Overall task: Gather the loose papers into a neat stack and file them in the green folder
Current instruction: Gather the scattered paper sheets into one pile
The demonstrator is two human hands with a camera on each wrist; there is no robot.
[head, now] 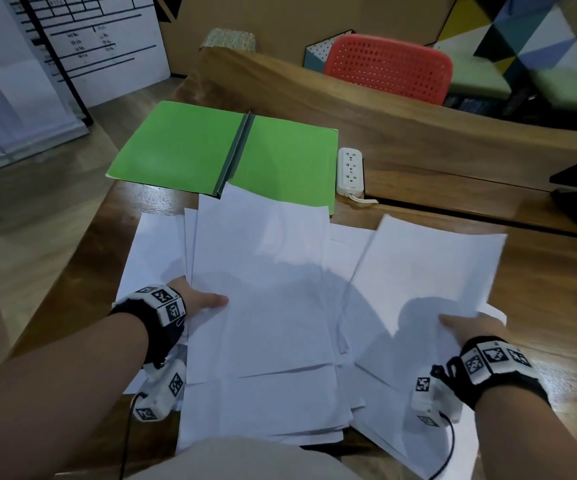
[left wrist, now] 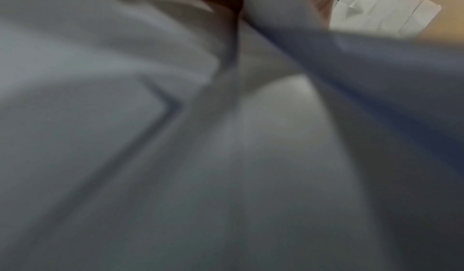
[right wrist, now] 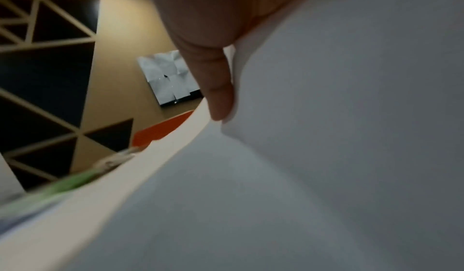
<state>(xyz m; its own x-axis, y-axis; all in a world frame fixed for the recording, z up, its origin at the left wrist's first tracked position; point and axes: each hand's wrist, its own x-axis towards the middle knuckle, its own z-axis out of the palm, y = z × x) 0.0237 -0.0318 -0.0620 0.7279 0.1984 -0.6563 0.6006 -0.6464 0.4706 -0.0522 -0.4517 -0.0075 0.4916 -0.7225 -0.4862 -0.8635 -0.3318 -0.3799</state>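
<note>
Left hand (head: 199, 303): grip pinching the left edge of a sheaf of white papers (head: 263, 289), thumb on top, fingers hidden beneath; the left wrist view shows only blurred paper close to the lens; the sheaf is raised slightly off further loose sheets (head: 155, 247) spread flat on the wooden tabletop (head: 539, 289). Green folder (head: 183, 143): lies open and flat on the tabletop beyond the papers, spine running away from the person; the far corner of the held sheaf overlaps its right leaf. White power strip (head: 349, 171): just beside the folder's right edge, cord trailing toward the papers. Right hand (head: 467, 329): grip pinching a second batch of sheets (head: 429, 268) at the near right corner, thumb on top; the right wrist view shows a finger (right wrist: 218, 96) pressed against the underside, the paper curving upward over it. Red perforated chair (head: 387, 67): behind the far tabletop edge, well apart from the papers.
</note>
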